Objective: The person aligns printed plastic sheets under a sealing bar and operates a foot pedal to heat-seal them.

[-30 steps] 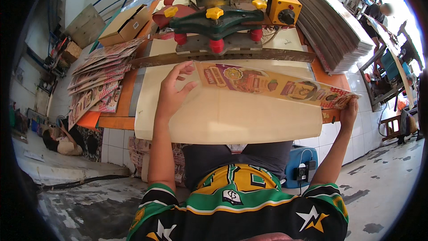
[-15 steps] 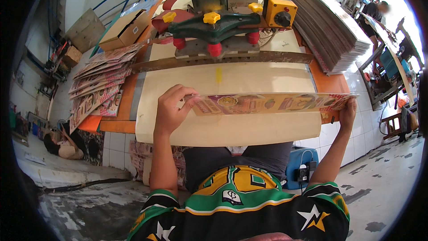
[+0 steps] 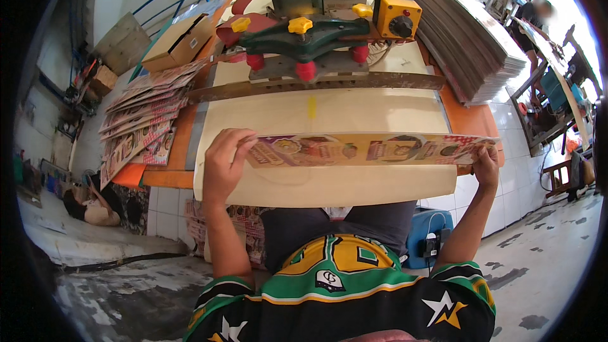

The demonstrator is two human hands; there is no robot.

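I hold a long printed cardboard sheet (image 3: 367, 150) by both ends, lifted and tilted above a pale work board (image 3: 329, 114). My left hand (image 3: 223, 163) grips its left end, fingers curled over the top edge. My right hand (image 3: 486, 166) pinches its right end near the board's right corner. Behind the board stands a press machine with a green clamp arm (image 3: 304, 31) and red and yellow knobs.
A fanned pile of printed sheets (image 3: 136, 126) lies on the orange table to the left. A tall stack of grey sheets (image 3: 459, 38) rises at the right. A yellow switch box (image 3: 396, 16) sits on the machine. A cardboard box (image 3: 177, 41) stands back left. Another person (image 3: 538, 16) works far right.
The printed sheet has come toward me, away from the machine's bar, and tipped more on edge. My left hand moved from flat on the sheet to gripping its left end.
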